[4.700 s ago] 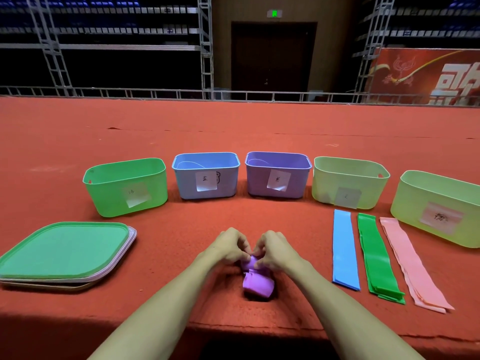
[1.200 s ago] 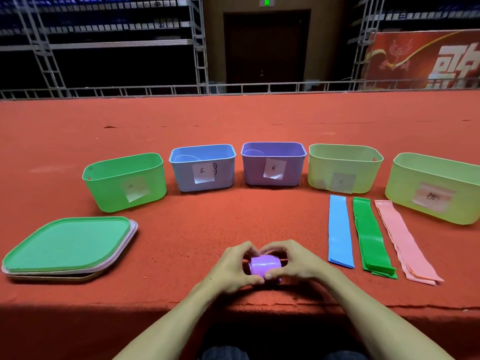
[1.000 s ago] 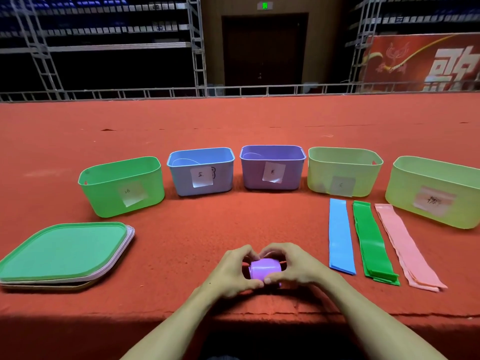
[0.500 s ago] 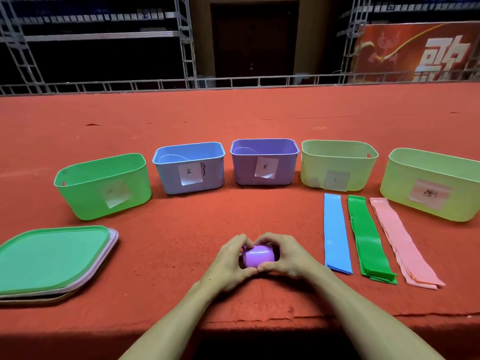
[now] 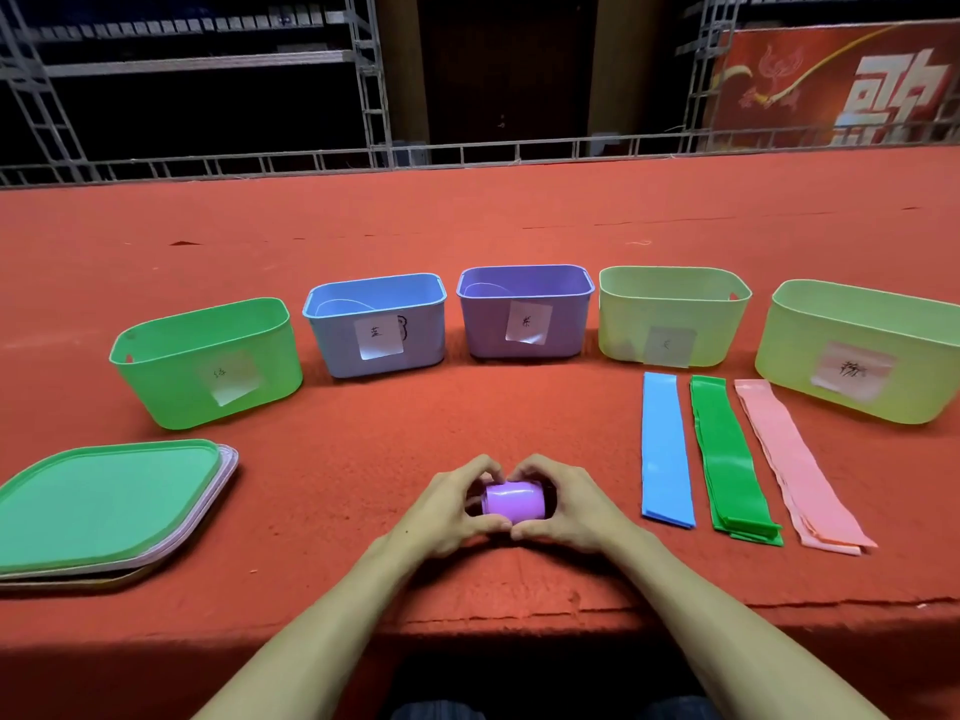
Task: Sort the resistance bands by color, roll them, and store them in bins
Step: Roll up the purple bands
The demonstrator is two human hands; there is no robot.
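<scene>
A purple band rolled into a tight cylinder [image 5: 514, 500] sits between both hands just above the red surface near its front edge. My left hand [image 5: 449, 509] curls round its left end and my right hand [image 5: 569, 511] round its right end, thumbs meeting under it. To the right lie flat stacks of blue bands [image 5: 664, 449], green bands [image 5: 730, 459] and pink bands [image 5: 795, 462]. Behind stand labelled bins in a row: green [image 5: 171, 379], blue [image 5: 415, 335], purple [image 5: 483, 324], and two pale yellow-green ones [image 5: 623, 324] [image 5: 914, 387].
A stack of bin lids [image 5: 104, 506], green one on top, lies at the front left. The red carpeted surface [image 5: 467, 226] stretches far back to a metal railing. Its front edge runs just below my wrists.
The loose purple band has been rolled up into a compact cylinder. Both hands have kept hold of it and shifted slightly forward; the view has tilted a little.
</scene>
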